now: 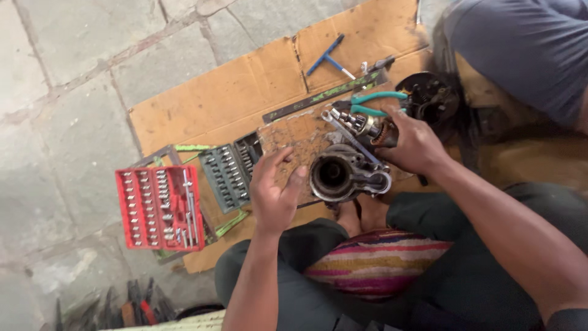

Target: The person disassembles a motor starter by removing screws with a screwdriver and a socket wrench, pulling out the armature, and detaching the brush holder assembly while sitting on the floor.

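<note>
Steadying the round metal housing (334,175), your left hand (274,193) hovers open-fingered beside it, gripping nothing; your right hand (411,144) clasps the geared shaft (367,125), which likely needs aligning with the bore.

Grimy round metal housing (334,175), open bore upward, on scuffed wooden board (294,138).

The right hand (411,146) hides part of the metal shaft (362,125) — the dark tools (131,300) at the bottom edge are blurred and cut off.
</note>
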